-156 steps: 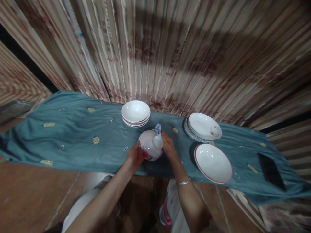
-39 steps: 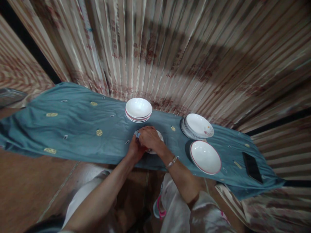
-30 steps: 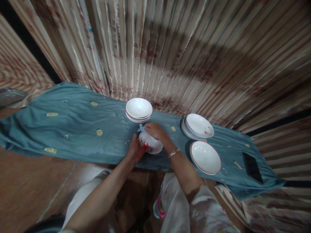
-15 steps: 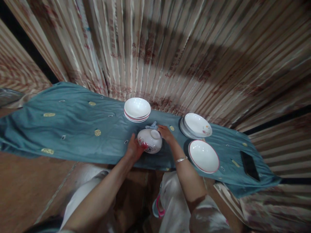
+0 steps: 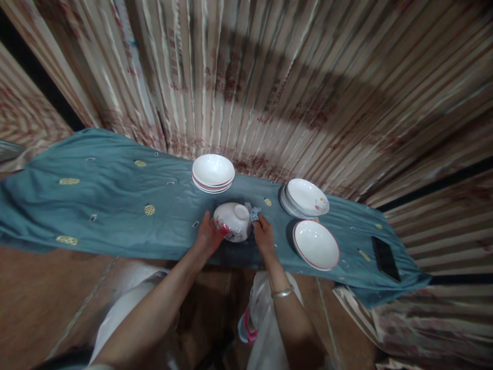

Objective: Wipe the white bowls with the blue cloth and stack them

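Note:
A white bowl [image 5: 231, 222] with a red and dark flower print is tipped on its side, its round foot facing up and away from me. My left hand [image 5: 210, 234] grips the bowl at its left side. A small light-blue cloth [image 5: 254, 212] is pinched in my right hand [image 5: 264, 234], against the bowl's right side. The fingertips of that hand are partly hidden behind the cloth. Just beyond the bowl stands a stack of white bowls [image 5: 213, 170] with red bands.
On the right are a stack of flower-printed plates [image 5: 307, 198] and, nearer, red-rimmed plates [image 5: 316, 245]. A black phone [image 5: 385, 258] lies at the right end of the table with its teal cloth [image 5: 115, 205]. A pleated curtain [image 5: 246, 87] hangs behind.
My right hand, with the cloth, has moved from the bowl's far side down along its right side. The left hand keeps its hold. The whole view has shifted slightly.

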`<state>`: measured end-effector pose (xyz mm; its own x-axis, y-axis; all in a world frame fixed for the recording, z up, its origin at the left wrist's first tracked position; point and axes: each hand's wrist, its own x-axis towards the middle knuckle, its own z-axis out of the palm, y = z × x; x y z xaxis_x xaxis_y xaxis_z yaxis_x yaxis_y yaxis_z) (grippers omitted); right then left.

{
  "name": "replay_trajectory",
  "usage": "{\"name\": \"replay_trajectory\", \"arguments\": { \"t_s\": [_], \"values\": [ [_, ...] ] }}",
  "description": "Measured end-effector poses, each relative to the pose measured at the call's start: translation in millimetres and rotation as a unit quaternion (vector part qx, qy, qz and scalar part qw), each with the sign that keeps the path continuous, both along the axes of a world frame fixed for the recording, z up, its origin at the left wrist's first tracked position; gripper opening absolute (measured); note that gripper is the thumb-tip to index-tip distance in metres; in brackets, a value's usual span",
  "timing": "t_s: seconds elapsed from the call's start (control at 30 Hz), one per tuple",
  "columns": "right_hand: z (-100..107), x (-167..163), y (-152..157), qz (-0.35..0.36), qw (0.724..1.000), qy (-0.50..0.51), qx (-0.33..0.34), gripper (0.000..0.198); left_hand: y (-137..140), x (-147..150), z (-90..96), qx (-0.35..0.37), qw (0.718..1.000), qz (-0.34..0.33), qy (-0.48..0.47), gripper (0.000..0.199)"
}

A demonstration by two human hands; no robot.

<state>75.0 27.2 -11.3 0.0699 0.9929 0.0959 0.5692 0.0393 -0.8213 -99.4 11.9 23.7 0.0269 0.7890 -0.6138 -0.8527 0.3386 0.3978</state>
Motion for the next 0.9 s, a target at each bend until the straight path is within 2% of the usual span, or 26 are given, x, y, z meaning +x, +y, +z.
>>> {"name": "replay_trajectory", "arguments": {
  "t_s": [0.3,0.47,0.67,0.9],
  "values": [
    [-19.4,-18.2,-52.6,-0.064,0.993,0.000,0.095,0.042,-2.4,0.7,1.6,0.013,0.999,0.007,-0.034,0.055],
    [-17.9,-31.9,-75.7,-0.045,0.991,-0.031,0.124,0.041,-2.6,2.5,7.6,0.012,1.000,0.016,-0.020,0.054],
    [-12.2,-47.7,-92.4,-0.015,0.991,-0.044,0.125,0.041,-2.9,3.0,9.4,0.015,0.999,0.020,-0.022,0.052],
    [-12.7,-59.2,-98.7,0.063,0.978,-0.146,0.133,0.046,-5.6,2.0,10.6,-0.002,1.000,0.016,-0.027,0.050]
  ]
}}
